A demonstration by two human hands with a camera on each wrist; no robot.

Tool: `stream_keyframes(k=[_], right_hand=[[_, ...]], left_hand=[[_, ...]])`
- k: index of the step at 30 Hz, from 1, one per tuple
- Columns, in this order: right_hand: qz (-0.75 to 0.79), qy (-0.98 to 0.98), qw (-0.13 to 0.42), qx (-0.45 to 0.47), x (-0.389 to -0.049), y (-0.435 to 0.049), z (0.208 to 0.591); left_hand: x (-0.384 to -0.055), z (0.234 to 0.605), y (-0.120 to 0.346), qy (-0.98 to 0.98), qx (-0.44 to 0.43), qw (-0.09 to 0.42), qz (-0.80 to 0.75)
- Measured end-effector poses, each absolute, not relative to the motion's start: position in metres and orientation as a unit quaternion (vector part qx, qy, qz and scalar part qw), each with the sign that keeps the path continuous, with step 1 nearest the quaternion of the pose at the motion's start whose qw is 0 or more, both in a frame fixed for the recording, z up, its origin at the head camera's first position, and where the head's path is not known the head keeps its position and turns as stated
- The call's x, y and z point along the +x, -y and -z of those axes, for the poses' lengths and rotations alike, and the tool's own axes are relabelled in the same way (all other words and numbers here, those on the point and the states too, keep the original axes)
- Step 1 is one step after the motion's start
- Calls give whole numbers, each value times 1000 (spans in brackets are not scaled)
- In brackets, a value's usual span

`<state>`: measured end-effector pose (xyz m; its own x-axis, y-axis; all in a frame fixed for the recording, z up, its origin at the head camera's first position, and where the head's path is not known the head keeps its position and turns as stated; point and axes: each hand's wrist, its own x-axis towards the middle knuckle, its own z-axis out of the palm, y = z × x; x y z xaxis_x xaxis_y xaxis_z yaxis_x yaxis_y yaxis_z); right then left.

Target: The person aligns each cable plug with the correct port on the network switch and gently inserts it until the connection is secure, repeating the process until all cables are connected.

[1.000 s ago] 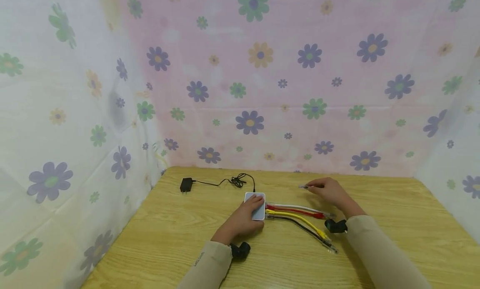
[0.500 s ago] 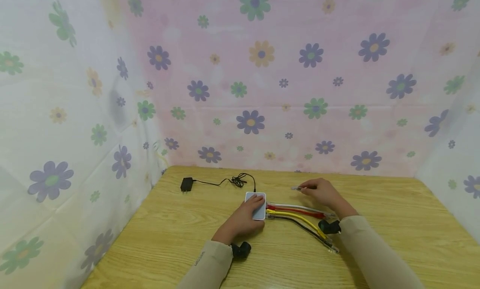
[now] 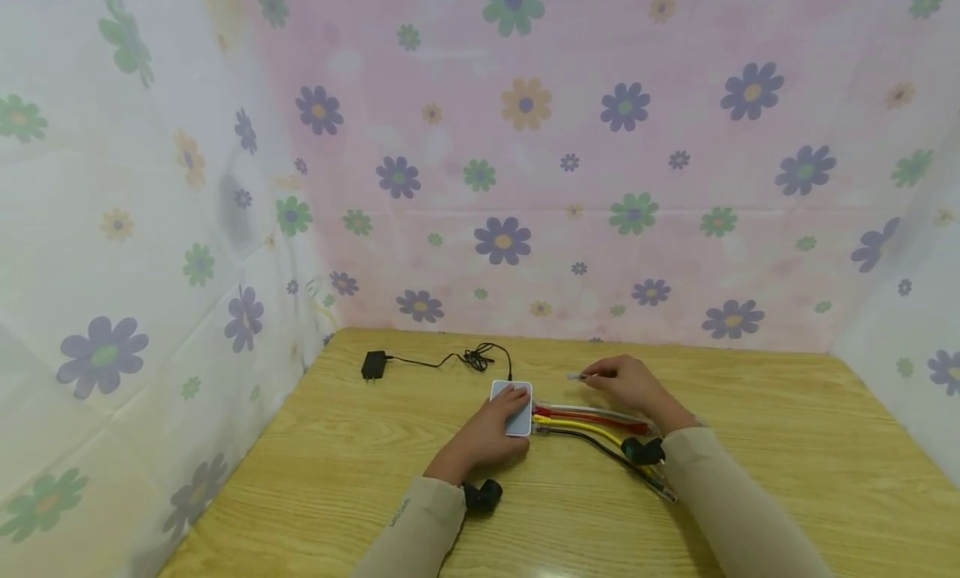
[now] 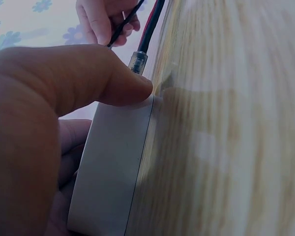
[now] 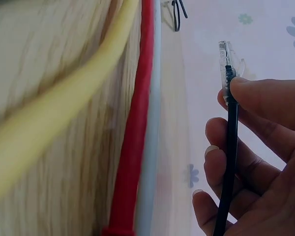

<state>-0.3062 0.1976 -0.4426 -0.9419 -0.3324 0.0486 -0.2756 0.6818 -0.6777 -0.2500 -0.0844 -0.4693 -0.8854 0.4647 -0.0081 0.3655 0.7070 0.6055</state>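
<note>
My left hand [image 3: 483,432] holds a small white network switch [image 3: 517,424] on the table. In the left wrist view its thumb presses one side of the switch [image 4: 113,157], with fingers partly visible on the other side. To the right, my right hand [image 3: 633,386] pinches a short black Ethernet cable [image 5: 231,132] just behind its clear plug [image 5: 225,59]. This plug points left, apart from the switch. White, red [image 5: 137,113], yellow [image 3: 588,426] and black [image 3: 592,441] Ethernet cables run from the switch's right side; the right wrist hides part of them.
A black power adapter [image 3: 373,364] lies at the back left of the wooden table [image 3: 315,478]. Its thin cord [image 3: 476,360], bunched midway, leads to the back of the switch. Flowered cloth [image 3: 420,253] surrounds the table at the back and sides.
My right hand has moved left toward the switch, carrying the black cable's plug with it. The left hand stays on the switch.
</note>
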Motion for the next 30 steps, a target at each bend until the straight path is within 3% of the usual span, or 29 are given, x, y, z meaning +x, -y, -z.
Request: stream_keyframes(k=[30], right_hand=[[389, -908, 73, -137, -312, -167, 453]], left_hand=[[-252, 471, 85, -920, 226, 77, -312]])
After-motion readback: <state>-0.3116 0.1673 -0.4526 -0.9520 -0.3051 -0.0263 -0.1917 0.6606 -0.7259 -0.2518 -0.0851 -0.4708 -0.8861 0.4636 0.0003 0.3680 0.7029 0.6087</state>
